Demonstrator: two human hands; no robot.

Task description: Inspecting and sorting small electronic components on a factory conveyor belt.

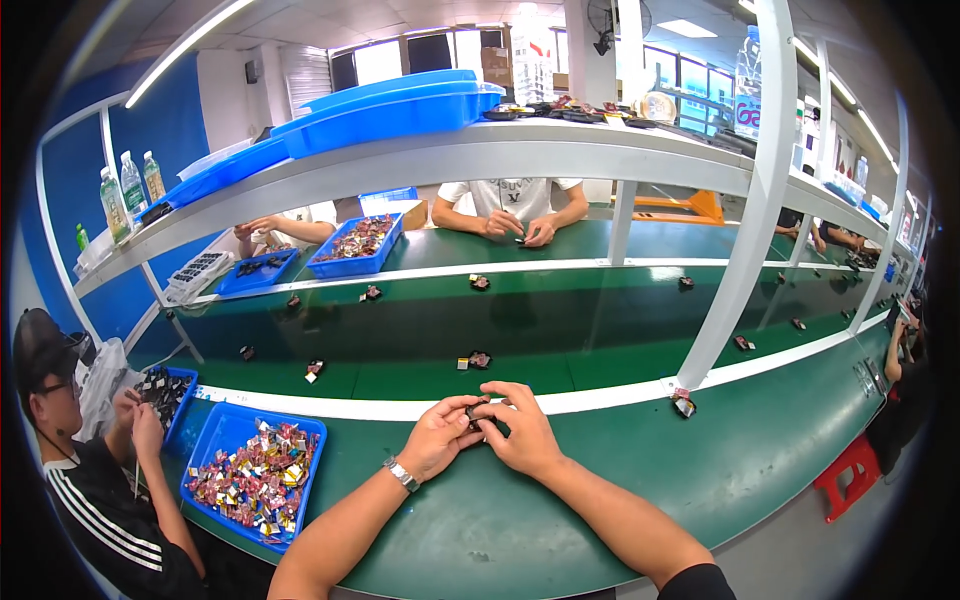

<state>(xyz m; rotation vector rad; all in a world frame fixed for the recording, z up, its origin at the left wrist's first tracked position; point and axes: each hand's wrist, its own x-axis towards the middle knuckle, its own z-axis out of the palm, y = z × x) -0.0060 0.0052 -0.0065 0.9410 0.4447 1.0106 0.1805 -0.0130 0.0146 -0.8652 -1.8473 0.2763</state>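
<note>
While fingers (pixel 517 394) hold a part (pixel 475 412), green worktop (pixel 620 480), blue wall (pixel 160 118)

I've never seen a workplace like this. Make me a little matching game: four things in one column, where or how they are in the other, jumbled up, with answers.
Things
1. small dark piece
2. watch
3. stool
4. nearest blue tray

Places and states
A. red, off to the right beyond the green bench
B. heaped with small parts
C. held between left hand and right hand
D. strapped on just behind the left hand

Pairs: 1-C, 2-D, 3-A, 4-B
</note>
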